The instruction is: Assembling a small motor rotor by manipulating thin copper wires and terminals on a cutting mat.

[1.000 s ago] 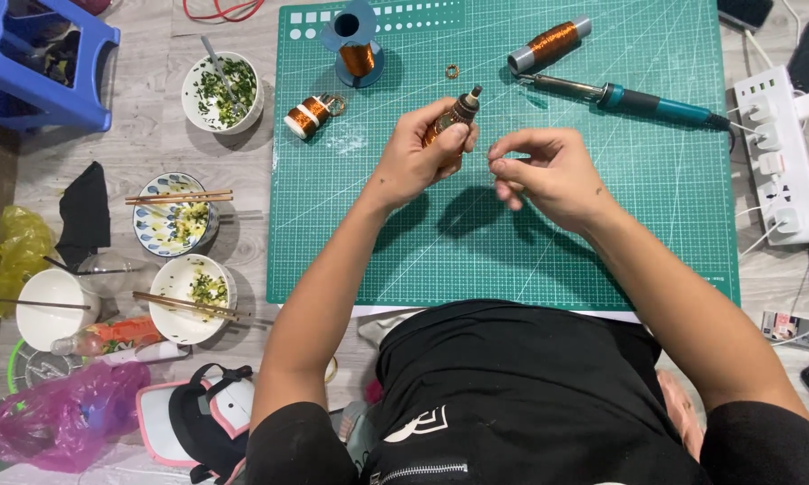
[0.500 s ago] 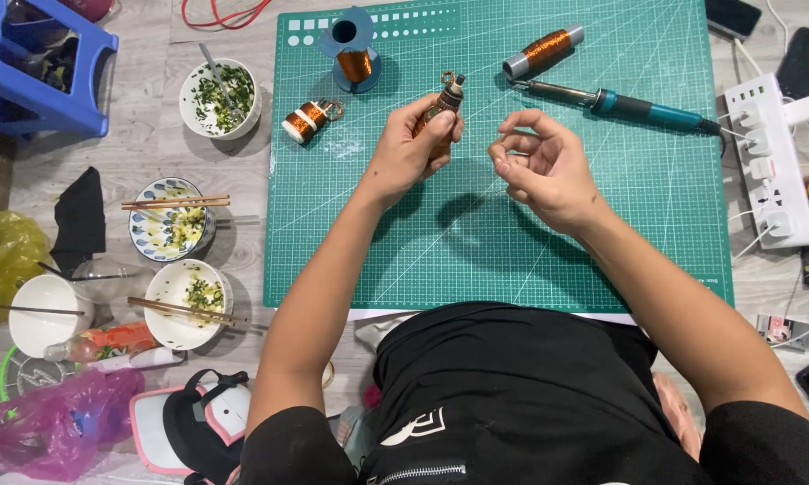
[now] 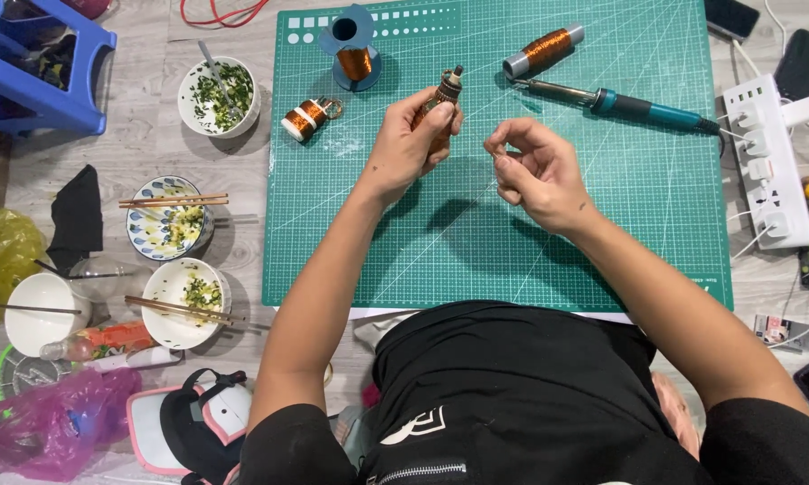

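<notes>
My left hand (image 3: 411, 142) grips a small copper-wound coil (image 3: 444, 92) upright above the green cutting mat (image 3: 602, 224). My right hand (image 3: 532, 172) hovers just to its right, thumb and forefinger pinched together; a thin wire between them is too fine to make out. A soldering iron (image 3: 615, 101) with a teal handle lies on the mat beyond my right hand. A copper wire spool on a grey core (image 3: 543, 50) rests near the mat's top edge, a blue spool (image 3: 354, 47) stands upright at top left, and a small copper coil (image 3: 307, 118) lies on the mat's left edge.
Bowls with green leftovers and chopsticks (image 3: 173, 218) sit left of the mat. A blue stool (image 3: 36, 63) stands at the top left. A white power strip (image 3: 768, 171) and phones (image 3: 801, 63) lie on the right. Plastic bags (image 3: 45, 431) and a cap (image 3: 189, 431) are at bottom left.
Both hands have shifted slightly; the right hand moved a little away from the coil and its fingers stay pinched. The left hand keeps the coil upright.
</notes>
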